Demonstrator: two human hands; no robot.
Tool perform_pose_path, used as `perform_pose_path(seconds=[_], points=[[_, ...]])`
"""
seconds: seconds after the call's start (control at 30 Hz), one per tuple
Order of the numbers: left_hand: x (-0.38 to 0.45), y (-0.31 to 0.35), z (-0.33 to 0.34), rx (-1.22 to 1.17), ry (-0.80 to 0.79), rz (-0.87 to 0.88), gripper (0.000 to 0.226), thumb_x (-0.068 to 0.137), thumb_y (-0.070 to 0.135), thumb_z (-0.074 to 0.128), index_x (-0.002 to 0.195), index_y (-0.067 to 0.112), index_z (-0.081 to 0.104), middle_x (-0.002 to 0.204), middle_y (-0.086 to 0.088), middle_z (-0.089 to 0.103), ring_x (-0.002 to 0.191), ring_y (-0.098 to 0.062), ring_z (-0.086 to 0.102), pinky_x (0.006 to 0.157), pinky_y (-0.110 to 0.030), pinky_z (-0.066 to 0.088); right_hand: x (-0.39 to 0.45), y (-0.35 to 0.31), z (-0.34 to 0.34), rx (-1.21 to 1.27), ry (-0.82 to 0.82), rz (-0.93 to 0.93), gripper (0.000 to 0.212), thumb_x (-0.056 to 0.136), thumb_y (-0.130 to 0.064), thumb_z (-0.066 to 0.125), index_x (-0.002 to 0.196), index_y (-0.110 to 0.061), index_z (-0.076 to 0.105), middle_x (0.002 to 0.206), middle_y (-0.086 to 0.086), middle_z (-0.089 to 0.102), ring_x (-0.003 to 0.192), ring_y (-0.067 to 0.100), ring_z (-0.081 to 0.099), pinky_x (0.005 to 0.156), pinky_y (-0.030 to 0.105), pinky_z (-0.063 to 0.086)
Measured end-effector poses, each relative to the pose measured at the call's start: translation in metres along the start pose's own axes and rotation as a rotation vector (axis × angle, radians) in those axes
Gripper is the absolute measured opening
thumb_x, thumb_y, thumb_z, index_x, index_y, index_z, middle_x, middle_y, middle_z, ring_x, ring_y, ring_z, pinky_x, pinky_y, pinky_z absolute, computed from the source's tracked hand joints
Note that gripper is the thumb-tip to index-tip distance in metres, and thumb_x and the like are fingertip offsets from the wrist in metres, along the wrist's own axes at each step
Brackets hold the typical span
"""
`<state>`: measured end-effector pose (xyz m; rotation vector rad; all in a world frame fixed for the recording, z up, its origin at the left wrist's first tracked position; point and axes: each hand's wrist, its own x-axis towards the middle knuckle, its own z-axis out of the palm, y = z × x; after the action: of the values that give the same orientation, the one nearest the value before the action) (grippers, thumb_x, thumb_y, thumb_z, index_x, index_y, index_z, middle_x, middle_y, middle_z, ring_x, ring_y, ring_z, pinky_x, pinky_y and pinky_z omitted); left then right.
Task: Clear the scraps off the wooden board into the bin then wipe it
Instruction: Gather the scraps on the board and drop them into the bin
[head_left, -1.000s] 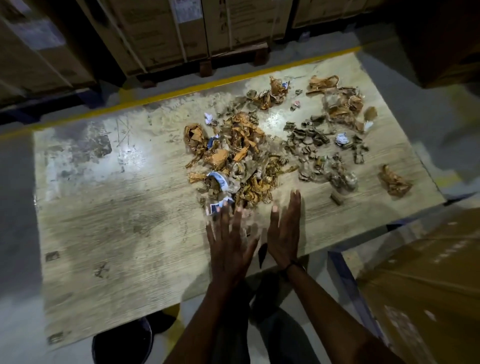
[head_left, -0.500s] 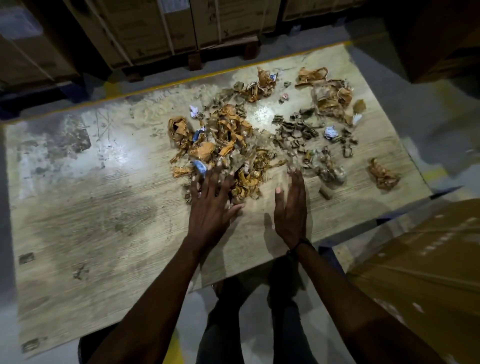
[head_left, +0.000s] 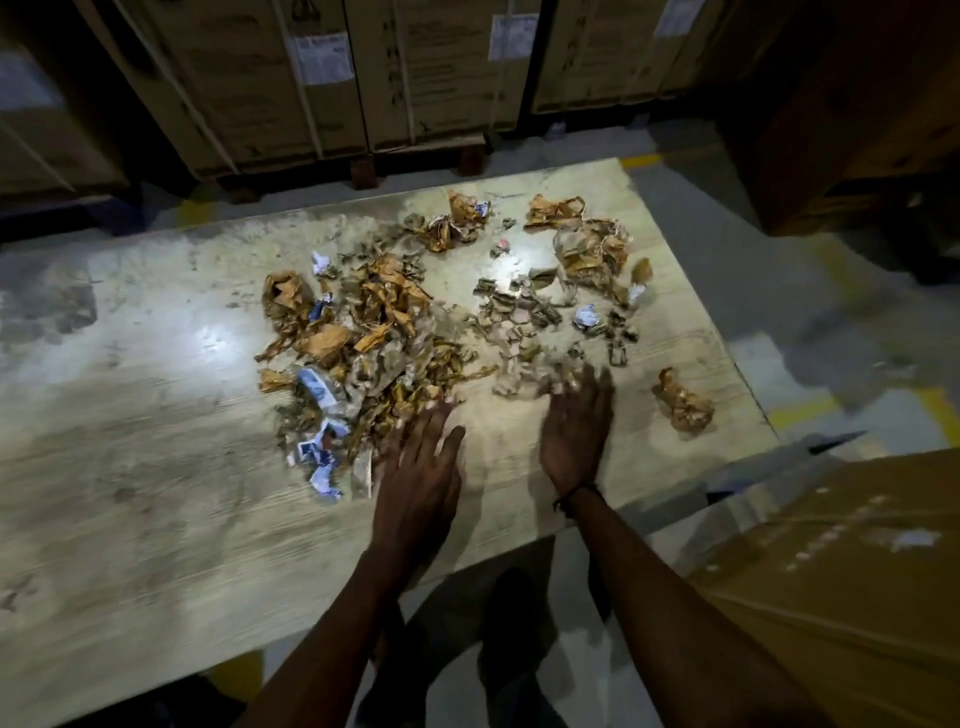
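A pale wooden board (head_left: 156, 467) lies flat and fills the middle of the view. Scraps of brown, orange and blue-white paper (head_left: 374, 332) are heaped on its right half, with a looser spread of grey-brown bits (head_left: 535, 312) further right and one lone crumpled brown scrap (head_left: 683, 402) near the right edge. My left hand (head_left: 421, 467) lies flat, fingers spread, at the near edge of the main heap. My right hand (head_left: 576, 426) is flat too, its blurred fingertips touching the grey-brown bits. Neither hand holds anything. No bin shows in this frame.
Strapped cardboard cartons on pallets (head_left: 322, 88) stand close behind the board's far edge. A large brown carton (head_left: 831, 597) sits at my right, below the board's near right corner. Grey floor with yellow line marks (head_left: 795, 410) runs along the right side.
Both hands have gone forward from the board's near edge to the scraps. The left hand now sits a little back from the heap, and the right hand has shifted right into the grey-brown bits.
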<state>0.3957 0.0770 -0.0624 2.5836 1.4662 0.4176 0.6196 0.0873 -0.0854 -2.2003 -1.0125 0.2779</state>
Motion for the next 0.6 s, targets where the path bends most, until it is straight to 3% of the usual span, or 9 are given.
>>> perform_pose_path(seconds=[0.1, 0.2, 0.3, 0.43, 0.6], points=[[0.008, 0.017, 0.012, -0.056, -0.003, -0.008, 0.045, 0.100, 0.020, 0.054, 0.144, 0.014, 0.056, 0.168, -0.010, 0.034, 0.154, -0.031, 0.032, 0.126, -0.051, 0.016, 0.001, -0.021, 0.023, 0.022, -0.056, -0.130, 0.054, 0.110, -0.032, 0.039, 0.156, -0.003, 0.040, 0.166, 0.021, 0.029, 0.155, 0.036, 0.027, 0.125, 0.045, 0.027], [0.020, 0.030, 0.018, -0.070, -0.011, -0.059, 0.045, 0.104, 0.026, 0.044, 0.147, 0.015, 0.051, 0.167, -0.010, 0.033, 0.154, -0.029, 0.031, 0.126, -0.048, 0.016, -0.004, -0.038, 0.031, 0.106, -0.167, -0.194, 0.058, 0.111, -0.034, 0.036, 0.163, -0.012, 0.029, 0.173, 0.010, 0.015, 0.161, 0.027, 0.011, 0.128, 0.035, 0.017], [0.032, 0.034, 0.017, -0.054, -0.005, -0.127, 0.046, 0.105, 0.027, 0.038, 0.148, 0.012, 0.048, 0.165, -0.012, 0.035, 0.155, -0.029, 0.029, 0.129, -0.047, 0.013, 0.003, -0.035, 0.014, 0.158, -0.158, -0.233, 0.055, 0.110, -0.034, 0.036, 0.163, -0.018, 0.032, 0.173, 0.001, 0.020, 0.161, 0.020, 0.012, 0.128, 0.030, 0.015], [0.033, 0.031, 0.018, -0.043, -0.012, -0.170, 0.048, 0.104, 0.027, 0.042, 0.148, 0.010, 0.050, 0.164, -0.013, 0.038, 0.154, -0.030, 0.033, 0.130, -0.046, 0.011, 0.041, 0.007, -0.037, -0.028, 0.033, -0.218, 0.049, 0.107, -0.032, 0.041, 0.154, -0.020, 0.046, 0.164, 0.006, 0.039, 0.154, 0.025, 0.030, 0.124, 0.051, 0.029], [0.029, 0.031, 0.020, -0.040, 0.007, -0.227, 0.049, 0.104, 0.030, 0.040, 0.148, 0.010, 0.050, 0.163, -0.012, 0.040, 0.153, -0.029, 0.035, 0.130, -0.047, 0.012, 0.071, 0.079, -0.079, -0.286, 0.133, -0.033, 0.046, 0.106, -0.036, 0.043, 0.151, -0.030, 0.049, 0.165, 0.001, 0.038, 0.155, 0.030, 0.027, 0.122, 0.061, 0.021]])
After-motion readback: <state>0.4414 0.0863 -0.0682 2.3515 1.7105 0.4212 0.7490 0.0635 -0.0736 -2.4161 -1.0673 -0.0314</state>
